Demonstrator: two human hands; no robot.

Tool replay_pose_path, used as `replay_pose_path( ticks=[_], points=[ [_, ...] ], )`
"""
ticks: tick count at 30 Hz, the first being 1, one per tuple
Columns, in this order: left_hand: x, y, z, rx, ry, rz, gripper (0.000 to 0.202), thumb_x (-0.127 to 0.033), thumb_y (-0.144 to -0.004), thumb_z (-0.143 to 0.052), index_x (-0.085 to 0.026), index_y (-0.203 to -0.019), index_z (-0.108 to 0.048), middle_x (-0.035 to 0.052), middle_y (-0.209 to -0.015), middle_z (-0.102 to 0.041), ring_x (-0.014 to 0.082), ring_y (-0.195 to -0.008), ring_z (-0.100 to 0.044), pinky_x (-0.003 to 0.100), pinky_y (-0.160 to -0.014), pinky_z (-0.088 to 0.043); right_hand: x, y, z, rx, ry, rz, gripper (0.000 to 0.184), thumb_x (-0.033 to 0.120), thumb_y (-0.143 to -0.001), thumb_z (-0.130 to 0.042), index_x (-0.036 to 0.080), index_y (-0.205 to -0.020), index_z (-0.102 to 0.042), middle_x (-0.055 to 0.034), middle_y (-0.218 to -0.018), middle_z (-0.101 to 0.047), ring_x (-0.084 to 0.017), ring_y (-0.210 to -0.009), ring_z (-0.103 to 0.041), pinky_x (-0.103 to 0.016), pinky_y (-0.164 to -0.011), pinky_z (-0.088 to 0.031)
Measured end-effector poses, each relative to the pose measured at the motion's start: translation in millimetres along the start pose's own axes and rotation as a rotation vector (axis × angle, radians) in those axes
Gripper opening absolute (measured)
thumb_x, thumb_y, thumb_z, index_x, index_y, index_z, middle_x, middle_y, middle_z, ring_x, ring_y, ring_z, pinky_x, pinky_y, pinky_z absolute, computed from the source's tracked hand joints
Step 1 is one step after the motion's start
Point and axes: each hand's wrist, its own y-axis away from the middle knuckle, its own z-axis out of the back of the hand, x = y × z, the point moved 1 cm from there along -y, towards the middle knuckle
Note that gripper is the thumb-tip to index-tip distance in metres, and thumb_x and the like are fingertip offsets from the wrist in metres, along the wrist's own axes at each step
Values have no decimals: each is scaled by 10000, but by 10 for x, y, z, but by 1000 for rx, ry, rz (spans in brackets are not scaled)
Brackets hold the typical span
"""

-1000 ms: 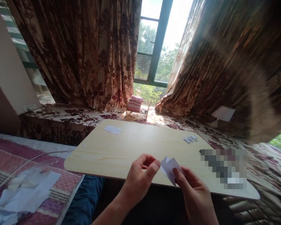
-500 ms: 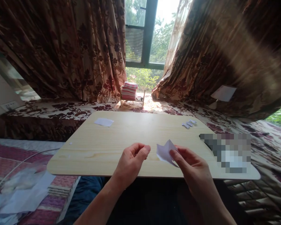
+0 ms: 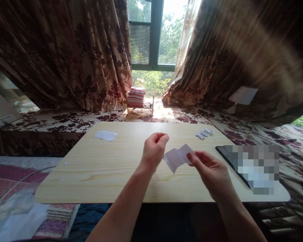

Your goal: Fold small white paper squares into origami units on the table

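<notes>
Between the thumb and fingers of my right hand (image 3: 212, 171) is a creased piece of white paper (image 3: 178, 157), held by its right edge above the table. My left hand (image 3: 154, 150) is closed, thumb against curled fingers, just left of the paper and a little higher. What it pinches, if anything, is hidden. Several small folded paper pieces (image 3: 203, 133) lie together at the far right of the table. A flat white paper sheet (image 3: 106, 135) rests at the far left.
The pale wooden table (image 3: 96, 168) has rounded corners. A dark-edged tablet-like object (image 3: 232, 164), partly pixelated, lies on its right side. Tiny paper scraps (image 3: 65, 163) sit near the left edge. Beyond are striped folded cloths (image 3: 136, 97) and a small lamp (image 3: 243, 95).
My left hand has moved up and to the right, farther over the table. The paper in my right hand has turned and shows more of its face. The view has shifted slightly.
</notes>
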Motion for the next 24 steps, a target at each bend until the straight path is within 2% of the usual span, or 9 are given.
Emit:
replay_pose_path(
  ticks=[3,4,6,9,11,14,16,20,24],
  points=[
    [-296,-560,-348,46,7,69,257,-299,-914,-518,-136,-1103,-581,71,-1068,-616,176,-929,-603,335,-804,-500,51,-240,46,31,23,26,339,462,-685,-740,161,-835,-704,-59,-800,-741,-209,-802,-682,-311,-755,-536],
    [-382,-719,-413,97,0,94,301,-325,-903,-549,-146,-1145,-563,84,-1126,-602,199,-944,-612,394,-799,-525,81,-312,58,46,31,35,349,466,-678,-743,157,-836,-706,-61,-792,-739,-209,-791,-679,-310,-745,-533],
    [-507,-930,-424,197,-32,111,326,-320,-901,-557,-153,-1181,-550,92,-1172,-588,214,-984,-608,419,-824,-527,150,-435,81,74,43,49,363,475,-663,-750,149,-817,-711,-66,-763,-736,-210,-758,-675,-308,-711,-530],
    [-535,-966,-163,339,-89,66,301,-342,-898,-556,-143,-1123,-580,85,-1129,-608,208,-967,-608,416,-830,-511,254,-569,80,111,41,65,358,486,-670,-742,150,-789,-709,-66,-753,-732,-201,-734,-665,-292,-672,-522],
    [-456,-876,113,438,-113,50,305,-393,-856,-586,-114,-955,-655,83,-1002,-650,191,-900,-607,370,-832,-468,299,-643,17,148,33,65,357,493,-692,-723,153,-800,-712,-61,-763,-729,-183,-716,-651,-275,-643,-515],
    [-286,-732,494,533,-125,72,296,-387,-741,-666,-109,-838,-703,83,-897,-672,182,-848,-588,313,-794,-419,312,-762,-204,239,22,41,373,511,-719,-691,153,-818,-720,-54,-757,-719,-160,-672,-625,-258,-591,-503],
    [-182,-691,660,550,-114,100,287,-339,-679,-683,-115,-854,-715,72,-859,-677,174,-821,-576,295,-771,-401,283,-847,-402,317,18,14,385,520,-728,-678,149,-820,-721,-54,-743,-712,-152,-650,-612,-254,-568,-499],
    [-16,-755,808,523,-86,145,275,-242,-595,-643,-99,-813,-726,37,-732,-654,133,-675,-523,257,-674,-364,156,-1006,-729,433,22,-28,389,519,-740,-666,145,-838,-711,-48,-731,-694,-144,-640,-589,-249,-557,-489],
    [129,-853,844,538,-70,187,264,-176,-567,-580,-89,-769,-727,25,-679,-631,123,-639,-500,243,-626,-342,-16,-1134,-838,448,52,-50,361,500,-736,-674,148,-809,-698,-28,-699,-669,-134,-638,-563,-241,-568,-465]
  ],
)
